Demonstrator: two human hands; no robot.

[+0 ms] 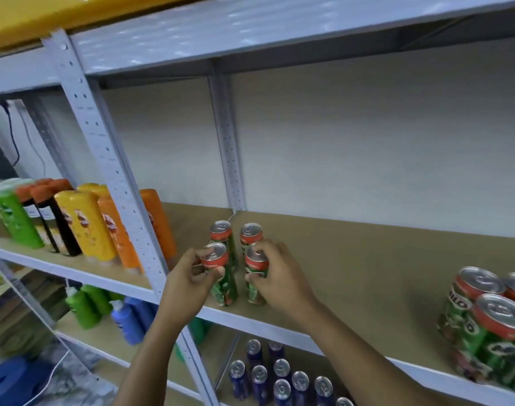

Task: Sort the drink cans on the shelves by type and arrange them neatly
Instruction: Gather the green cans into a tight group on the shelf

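- Left hand (192, 276): gripping the near-left green can (221, 273) at its red upper band, fingers (205, 253) curling round the rim, thumb pressing on the near side
- Right hand (275, 273): gripping the near-right green can (255, 276) the same way, fingers wrapping over the top from the right
- Both held cans: standing upright, long axis vertical, bases appearing to be resting on the middle shelf (353, 259) near its front edge, a narrow gap lying between them
- Far pair of green cans (237, 234): standing just behind the held two, forming a square block of four
- Relation governing the coming move: each can sitting directly under its own hand, so straightening the rows is likely calling for short slides only
- Further green cans (485, 323): clustering well apart at the right, nearer the right hand
- Blue cans (275, 376): standing on the shelf below
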